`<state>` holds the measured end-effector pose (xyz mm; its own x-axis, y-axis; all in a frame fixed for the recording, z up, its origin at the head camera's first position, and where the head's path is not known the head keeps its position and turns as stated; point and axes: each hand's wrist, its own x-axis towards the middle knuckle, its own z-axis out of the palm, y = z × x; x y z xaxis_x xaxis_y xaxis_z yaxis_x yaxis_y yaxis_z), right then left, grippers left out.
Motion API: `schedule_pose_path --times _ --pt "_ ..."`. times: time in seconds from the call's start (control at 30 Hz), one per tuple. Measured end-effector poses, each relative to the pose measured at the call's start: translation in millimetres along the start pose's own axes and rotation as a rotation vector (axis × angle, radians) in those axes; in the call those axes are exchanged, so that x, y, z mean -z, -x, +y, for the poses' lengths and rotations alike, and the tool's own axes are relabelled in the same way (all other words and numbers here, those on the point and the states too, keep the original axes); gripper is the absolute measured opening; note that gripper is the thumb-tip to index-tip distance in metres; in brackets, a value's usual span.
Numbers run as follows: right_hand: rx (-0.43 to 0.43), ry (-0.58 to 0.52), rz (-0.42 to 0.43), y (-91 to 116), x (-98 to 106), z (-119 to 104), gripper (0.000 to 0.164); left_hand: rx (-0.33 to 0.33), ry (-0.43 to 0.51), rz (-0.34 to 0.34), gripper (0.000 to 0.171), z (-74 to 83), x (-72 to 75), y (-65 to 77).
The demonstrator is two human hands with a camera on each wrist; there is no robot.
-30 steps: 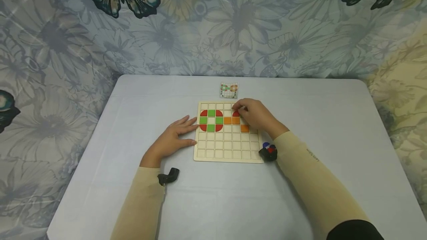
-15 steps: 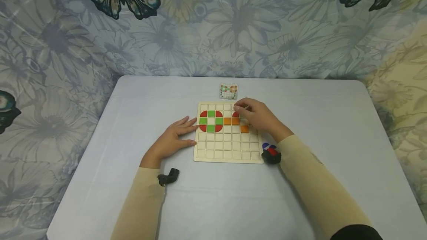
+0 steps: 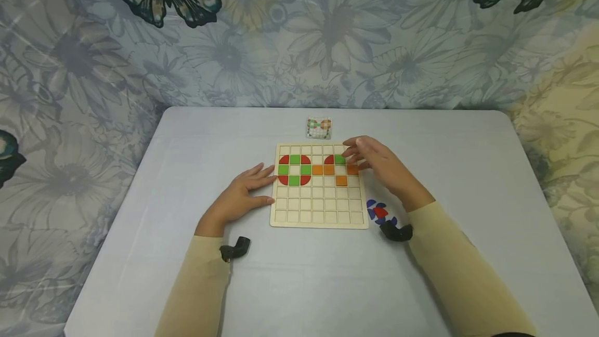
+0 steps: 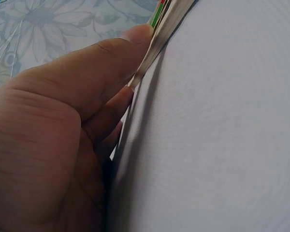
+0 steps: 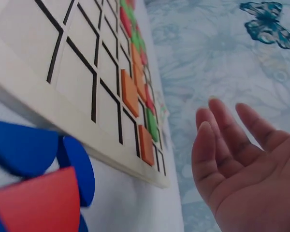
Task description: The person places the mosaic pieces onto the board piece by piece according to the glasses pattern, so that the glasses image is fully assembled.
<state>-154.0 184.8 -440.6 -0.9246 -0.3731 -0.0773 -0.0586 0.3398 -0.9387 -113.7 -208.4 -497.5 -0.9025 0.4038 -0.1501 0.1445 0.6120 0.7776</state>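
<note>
A square wooden grid board lies on the table. My left hand is at its left edge, fingers spread; in the left wrist view the thumb touches that edge. Red corner pieces and green squares form a ring at the board's upper left. To the right sit orange squares, a red piece and a green square. My right hand hovers over the board's upper right corner, fingers loosely bent. The right wrist view shows nothing between those fingers.
Several blue pieces and a red piece lie in a small pile right of the board. A small pattern card lies behind it on the white table. A patterned wall covering rises behind.
My right hand has drawn back to the right, away from the red piece. A green square and an orange square are now visible, and more of the pile shows. My left hand stays put.
</note>
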Motion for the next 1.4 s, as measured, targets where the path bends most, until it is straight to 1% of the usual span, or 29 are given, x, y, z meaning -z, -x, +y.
schedule_pose_path --times 0.23,0.3,0.43,0.53,0.73,0.83,1.07,1.27,1.4 --pt "0.095 -0.063 -0.024 23.5 10.8 3.7 0.062 -0.003 -0.003 0.0 0.069 0.5 0.3 0.2" --pt "0.107 -0.076 -0.029 29.1 12.2 5.6 0.063 0.0 -0.001 0.0 0.069 0.9 0.2 0.7" --pt "0.097 -0.116 -0.031 41.8 15.9 8.8 0.066 0.003 0.007 -0.001 0.069 0.6 0.0 0.9" --pt "0.102 -0.138 -0.02 53.3 21.0 12.0 0.065 0.001 0.014 0.0 0.068 0.1 0.0 0.8" --pt "0.158 -0.161 0.014 77.0 36.6 22.9 0.057 -0.004 0.019 0.003 0.069 0.1 0.0 1.0" --pt "0.161 -0.16 0.038 87.2 43.8 28.6 0.055 -0.007 0.021 0.004 0.069 0.4 -0.1 1.3" --pt "0.116 -0.088 0.077 109.1 54.4 44.4 0.053 -0.014 0.025 -0.002 0.069 0.1 -0.9 1.5" --pt "0.116 -0.061 0.082 126.3 61.7 56.8 0.052 -0.02 0.019 0.002 0.07 -0.6 -1.3 0.4" --pt "0.062 0.053 0.089 136.2 66.2 63.1 0.047 -0.018 0.012 0.002 0.069 0.2 -1.0 0.2"
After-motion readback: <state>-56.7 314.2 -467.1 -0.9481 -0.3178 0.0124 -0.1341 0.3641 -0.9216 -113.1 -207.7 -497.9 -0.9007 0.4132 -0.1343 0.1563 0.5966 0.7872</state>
